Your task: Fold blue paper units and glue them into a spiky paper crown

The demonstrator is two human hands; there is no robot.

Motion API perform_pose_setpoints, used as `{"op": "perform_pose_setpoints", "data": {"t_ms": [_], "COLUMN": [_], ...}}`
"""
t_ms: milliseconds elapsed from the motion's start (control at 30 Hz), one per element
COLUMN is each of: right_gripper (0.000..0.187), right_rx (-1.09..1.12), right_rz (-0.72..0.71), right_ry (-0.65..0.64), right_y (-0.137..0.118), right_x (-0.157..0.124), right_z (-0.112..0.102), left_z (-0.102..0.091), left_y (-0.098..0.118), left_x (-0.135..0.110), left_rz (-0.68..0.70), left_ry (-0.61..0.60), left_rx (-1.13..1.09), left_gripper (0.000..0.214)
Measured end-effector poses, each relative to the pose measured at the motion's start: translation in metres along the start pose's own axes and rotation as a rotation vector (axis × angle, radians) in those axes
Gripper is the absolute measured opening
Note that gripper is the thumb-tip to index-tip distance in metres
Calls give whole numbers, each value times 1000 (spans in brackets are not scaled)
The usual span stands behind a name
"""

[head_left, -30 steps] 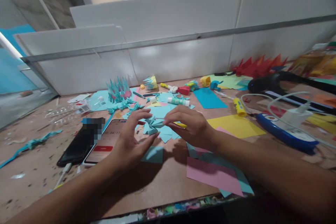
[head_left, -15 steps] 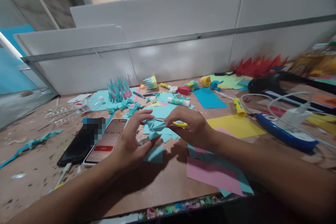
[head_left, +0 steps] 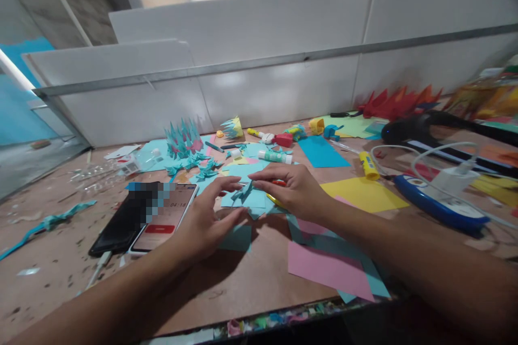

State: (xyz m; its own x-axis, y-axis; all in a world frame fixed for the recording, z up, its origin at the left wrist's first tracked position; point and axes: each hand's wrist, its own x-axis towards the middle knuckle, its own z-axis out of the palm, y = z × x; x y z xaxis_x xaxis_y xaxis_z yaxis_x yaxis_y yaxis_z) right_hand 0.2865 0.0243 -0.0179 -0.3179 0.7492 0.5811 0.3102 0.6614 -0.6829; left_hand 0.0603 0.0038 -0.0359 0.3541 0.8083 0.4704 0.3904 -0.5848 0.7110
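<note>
A small folded teal paper piece (head_left: 244, 192) sits between my two hands, over a spread of teal paper squares (head_left: 251, 172) on the wooden table (head_left: 251, 280). My left hand (head_left: 206, 221) pinches its left side with curled fingers. My right hand (head_left: 289, 188) comes from the right and its fingertips press on the piece's right side. A yellow-handled tool (head_left: 274, 200) shows under my right hand; whether the hand grips it is hidden.
Two phones (head_left: 162, 218) lie left of my left hand. Pink and teal sheets (head_left: 327, 269) lie at the near edge, a yellow sheet (head_left: 364, 194) and blue device with white cables (head_left: 441, 202) right. Glue sticks (head_left: 275, 156), teal spiky paper models (head_left: 184, 140) and red ones (head_left: 400, 101) stand behind.
Both hands have lowered toward the table with the folded piece. My right fingers have flattened over it, and the yellow tool has slipped further under that hand.
</note>
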Motion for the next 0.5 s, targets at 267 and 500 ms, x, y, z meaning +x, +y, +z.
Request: {"op": "perform_pose_setpoints", "data": {"t_ms": [267, 500], "right_gripper": [15, 10], "right_rx": [-155, -228], "right_rz": [-241, -399], "right_ry": [-40, -106], "right_y": [0, -1], "right_x": [-1, -1], "right_z": [-2, -2], "left_z": [1, 1], "left_y": [14, 13], "left_x": [7, 6], "left_rz": [-451, -453], "left_ry": [35, 27], "left_rx": [-790, -848], "left_gripper": [47, 50]}}
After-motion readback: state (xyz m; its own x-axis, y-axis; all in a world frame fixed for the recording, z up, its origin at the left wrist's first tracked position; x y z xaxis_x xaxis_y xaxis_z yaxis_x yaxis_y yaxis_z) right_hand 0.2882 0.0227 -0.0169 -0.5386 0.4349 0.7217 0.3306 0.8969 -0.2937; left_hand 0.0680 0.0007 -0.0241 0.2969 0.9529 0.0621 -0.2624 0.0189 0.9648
